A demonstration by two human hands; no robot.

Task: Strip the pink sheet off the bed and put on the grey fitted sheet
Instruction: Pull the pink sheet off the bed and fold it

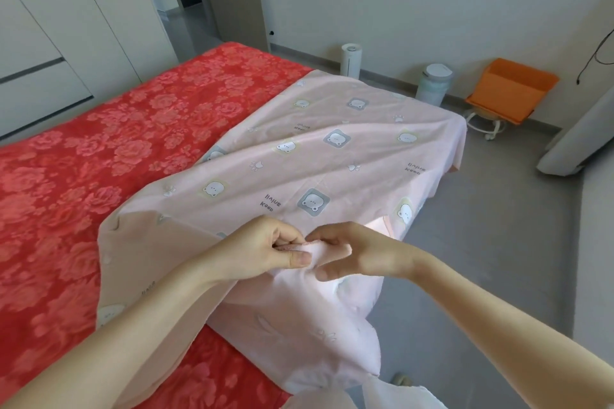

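Reaching in from 7 o'clock, the bare left forearm runs up to the left hand (262,251), which sits just below the frame's centre with its back turned up. Its thumb and curled forefingers pinch a bunched edge of the pale pink fabric sheet printed with small bears (332,149). The right arm comes in from 4 o'clock. The right hand (355,257) meets the left, nearly touching it, with forefinger and thumb closed on the same gathered fold and the other fingers loosely bent beneath. From the hands the sheet spreads toward 1 o'clock over the bed's right side and hangs down toward 6 o'clock, with its plain underside folded back toward 8 o'clock. From 9 to 11 o'clock lies the uncovered red rose-patterned bed cover (99,143).
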